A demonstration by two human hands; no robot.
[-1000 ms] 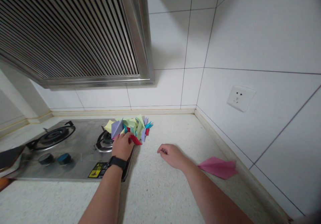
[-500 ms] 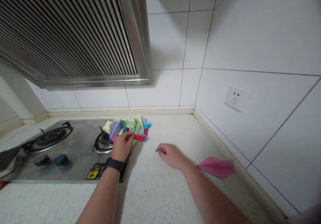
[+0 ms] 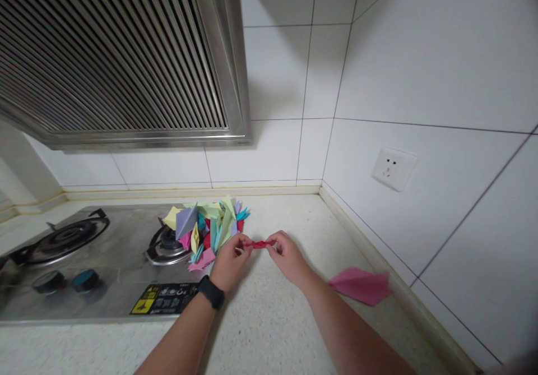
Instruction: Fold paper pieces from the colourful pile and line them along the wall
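Observation:
Between my two hands is a small red folded paper piece (image 3: 260, 244), stretched sideways above the pale countertop. My left hand (image 3: 232, 260), with a black band on the wrist, pinches its left end. The right end sits in the fingertips of my right hand (image 3: 288, 256). Just left of my left hand, a heap of colourful folded papers (image 3: 218, 218) lies over the right burner and the stove's edge, in yellow, purple, green, blue, pink and red. A larger pink folded paper (image 3: 361, 286) rests on the counter beyond my right forearm.
A steel gas stove (image 3: 121, 268) with two burners and knobs takes up the left side. Low over it hangs a slatted range hood (image 3: 126, 61). White tiled walls meet at the back corner, and a wall socket (image 3: 394, 169) is on the right.
My left hand has brought the red paper away from the heap, to the right and nearer me. My right hand now grips its other end.

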